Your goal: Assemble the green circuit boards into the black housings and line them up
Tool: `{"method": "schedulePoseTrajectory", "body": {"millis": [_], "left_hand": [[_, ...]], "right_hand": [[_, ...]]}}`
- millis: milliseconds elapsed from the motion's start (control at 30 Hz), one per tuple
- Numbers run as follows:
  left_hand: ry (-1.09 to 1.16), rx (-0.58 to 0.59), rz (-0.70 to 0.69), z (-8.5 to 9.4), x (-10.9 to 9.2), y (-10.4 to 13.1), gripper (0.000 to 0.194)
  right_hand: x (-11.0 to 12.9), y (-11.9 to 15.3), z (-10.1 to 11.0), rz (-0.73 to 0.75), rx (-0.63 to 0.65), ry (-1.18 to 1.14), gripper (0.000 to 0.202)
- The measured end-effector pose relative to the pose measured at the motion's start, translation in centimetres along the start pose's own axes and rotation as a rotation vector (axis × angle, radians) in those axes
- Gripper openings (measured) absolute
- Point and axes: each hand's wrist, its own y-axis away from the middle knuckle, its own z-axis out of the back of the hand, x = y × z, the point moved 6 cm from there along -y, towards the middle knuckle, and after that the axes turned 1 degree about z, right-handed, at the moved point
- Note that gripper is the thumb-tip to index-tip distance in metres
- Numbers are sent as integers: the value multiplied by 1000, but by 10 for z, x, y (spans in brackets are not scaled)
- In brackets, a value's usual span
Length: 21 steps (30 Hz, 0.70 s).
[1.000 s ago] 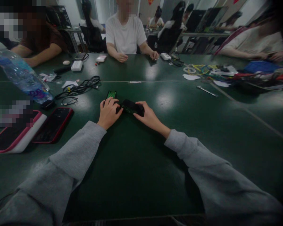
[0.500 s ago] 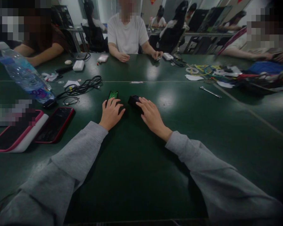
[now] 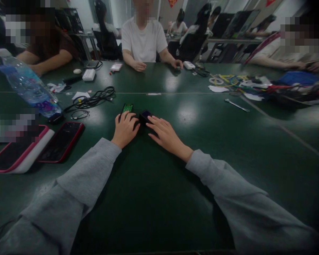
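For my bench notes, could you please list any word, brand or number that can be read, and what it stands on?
No text is legible.
Plastic bottle: purple markings, too blurred to read.
Red hanging at the back: yellowish markings, too blurred.
Green circuit board: any print too small.

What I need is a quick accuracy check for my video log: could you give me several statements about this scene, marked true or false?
1. A green circuit board shows just beyond the left hand. True.
2. The right hand is far from the black box. False: that hand is right at the box.
3. A wrench lies to the right of both hands. True.
4. The water bottle is right of the hands. False: it is on the left.
5. Grey sleeves cover both forearms. True.
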Motion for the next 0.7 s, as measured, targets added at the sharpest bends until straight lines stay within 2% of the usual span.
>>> {"method": "schedulePoseTrajectory", "body": {"millis": [167,367,567,700], "left_hand": [[2,-2,-5,1,0,0,22],[4,6,-13,0,1,0,23],[63,9,-6,5,0,-1,27],[138,-44,66,9,7,-3,35]], "right_hand": [[-5,0,1,-111,-34,-51,47],[-10,-1,-1,-179,-25,-23,50],[-37,3,1,-402,-79,88,50],[-49,7,3,-446,-138,90,48]]}}
